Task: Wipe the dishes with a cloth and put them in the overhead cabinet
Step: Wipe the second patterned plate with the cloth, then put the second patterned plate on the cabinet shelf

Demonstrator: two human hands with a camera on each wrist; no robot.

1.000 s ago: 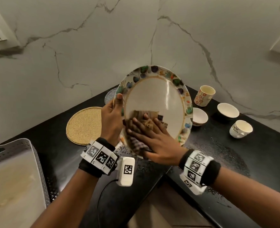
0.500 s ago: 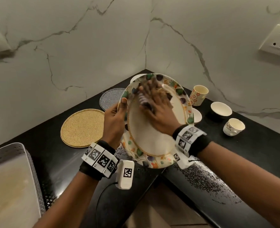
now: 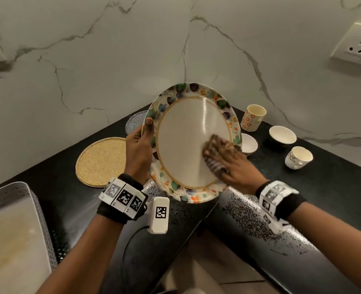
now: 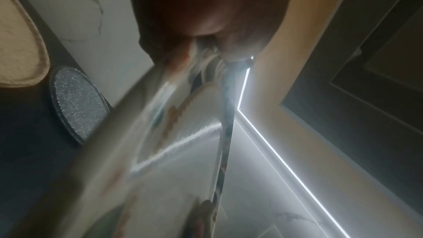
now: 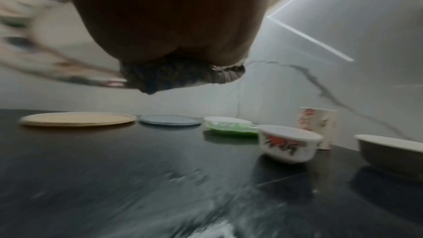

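Bare black counter (image 3: 334, 187) in front of my right hand (image 3: 236, 166). Small bowl (image 3: 248, 143) just beyond my fingertips, flowered cup (image 3: 252, 117), second bowl (image 3: 282, 135) and handled cup (image 3: 298, 157) crowd the right wall. Cork mat (image 3: 101, 161) lies flat left of the plate (image 3: 181, 141).

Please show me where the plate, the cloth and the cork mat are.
plate (image 3: 181, 145): head view, bare white centre.
cloth (image 3: 214, 164): head view, striped part under the fingers.
cork mat (image 3: 100, 161): head view, middle of the disc.

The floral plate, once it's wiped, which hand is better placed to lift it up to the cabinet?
Left, probably. The left hand already grips the floral plate by its rim, thumb on the face. The right hand presses the cloth flat against it.
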